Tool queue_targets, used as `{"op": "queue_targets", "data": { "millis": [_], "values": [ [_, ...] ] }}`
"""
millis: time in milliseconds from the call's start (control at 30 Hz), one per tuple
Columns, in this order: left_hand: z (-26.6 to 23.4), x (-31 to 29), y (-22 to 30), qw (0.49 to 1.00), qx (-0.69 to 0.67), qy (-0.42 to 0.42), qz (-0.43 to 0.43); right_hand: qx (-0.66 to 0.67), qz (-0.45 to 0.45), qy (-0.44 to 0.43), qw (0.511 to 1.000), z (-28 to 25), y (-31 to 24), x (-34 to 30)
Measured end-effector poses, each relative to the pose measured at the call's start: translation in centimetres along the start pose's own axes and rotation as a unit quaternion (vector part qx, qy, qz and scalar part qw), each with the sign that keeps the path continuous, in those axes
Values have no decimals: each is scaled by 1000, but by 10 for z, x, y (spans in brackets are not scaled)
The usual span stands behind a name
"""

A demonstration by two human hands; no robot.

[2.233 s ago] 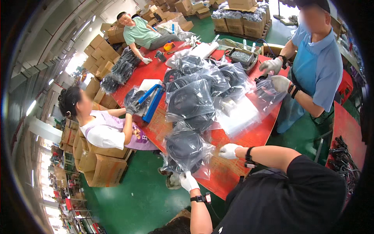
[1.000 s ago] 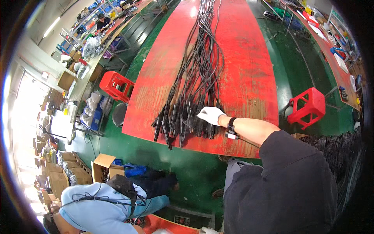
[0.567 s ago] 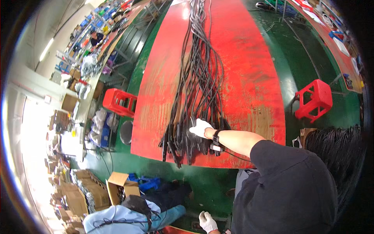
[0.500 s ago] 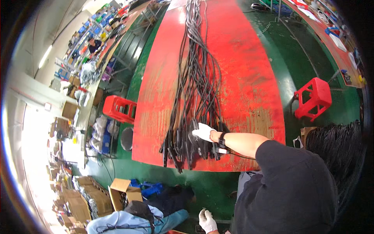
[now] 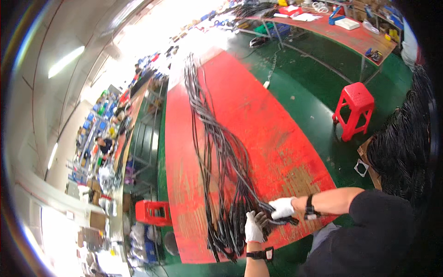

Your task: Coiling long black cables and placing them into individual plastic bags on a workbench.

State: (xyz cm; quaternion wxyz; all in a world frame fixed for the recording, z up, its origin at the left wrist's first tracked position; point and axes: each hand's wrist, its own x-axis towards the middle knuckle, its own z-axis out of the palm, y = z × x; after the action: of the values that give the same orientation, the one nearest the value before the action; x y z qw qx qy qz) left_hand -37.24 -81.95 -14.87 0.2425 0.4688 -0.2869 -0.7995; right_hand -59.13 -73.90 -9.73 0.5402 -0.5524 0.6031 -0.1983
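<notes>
A long bundle of black cables (image 5: 210,120) runs down the red-topped table (image 5: 272,152), its thicker ends fanned out near the table's front edge. My right hand (image 5: 282,207), in a white glove, is closed around a few black cables at the right side of the bundle; their dark ends stick out past it. Just left of it is my left hand (image 5: 254,228), also gloved, against the right edge of the cable ends. Its fingers are extended and partly apart, and nothing shows gripped in them. A dark band sits on each wrist.
Red plastic stools stand on the right (image 5: 354,108) and left (image 5: 152,212) of the table. A large heap of black cables (image 5: 401,138) lies at the far right. Another workbench (image 5: 323,34) is at the back right. A person (image 5: 105,145) sits among cluttered benches at left.
My right hand has moved right and now grips cables pulled from the bundle. My left hand has come up to the cables. The view has turned; the blue-clad person at lower left is gone from it.
</notes>
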Motion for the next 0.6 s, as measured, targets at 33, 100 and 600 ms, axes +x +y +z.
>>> {"op": "queue_targets", "data": {
  "millis": [33, 100, 600],
  "values": [
    [40, 5, 14, 999, -40, -11, -11, -9, 33, -16, 999, -6, 1, -14],
    [70, 35, 26, 996, -65, -47, -38, -65, 40, 70, 995, 5, 12, -17],
    [30, 44, 47, 995, 43, 93, 19, -37, 24, 113, 993, 76, 133, -64]
  ]
}}
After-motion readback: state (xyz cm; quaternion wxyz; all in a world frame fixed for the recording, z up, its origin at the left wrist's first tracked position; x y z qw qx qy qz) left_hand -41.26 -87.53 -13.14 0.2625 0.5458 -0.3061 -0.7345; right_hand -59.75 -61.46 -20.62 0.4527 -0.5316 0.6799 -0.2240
